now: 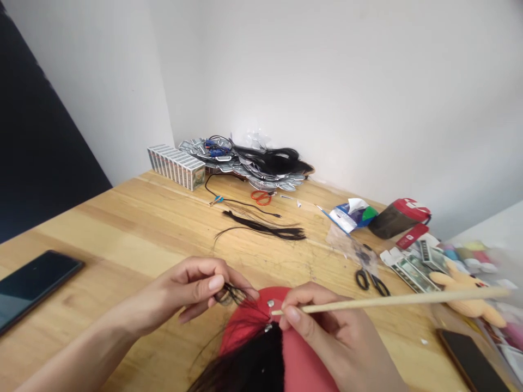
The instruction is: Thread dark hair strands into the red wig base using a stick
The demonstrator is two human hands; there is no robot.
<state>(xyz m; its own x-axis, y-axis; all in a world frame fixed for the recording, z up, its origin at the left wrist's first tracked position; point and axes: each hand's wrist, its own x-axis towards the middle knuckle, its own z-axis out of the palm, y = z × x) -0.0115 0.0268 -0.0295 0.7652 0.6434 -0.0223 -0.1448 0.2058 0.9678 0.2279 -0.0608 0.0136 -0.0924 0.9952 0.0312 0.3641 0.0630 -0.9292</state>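
Observation:
At the front centre is a rounded red form (241, 332), with a thick lock of black hair (253, 362) lying over its lower part. Small shiny bits (270, 303) sit on the red surface. My left hand (200, 286) pinches a bundle of fine black hair strands (233, 294) just left of the form's top; the strands fan out loosely toward the red surface. Between thumb and fingers, my right hand (322, 321) grips a pale wooden stick (392, 301). The stick's tip points left and is close to the strands above the red form. Some right fingers are hidden.
Behind my hands lies another bundle of black hair (265, 226), near orange-handled scissors (261, 197) and a cable. A row of small boxes (177, 165) stands at the back. Black scissors (371, 282), a plush toy (466, 288) and a phone (474, 359) lie right; another phone (36, 286) left.

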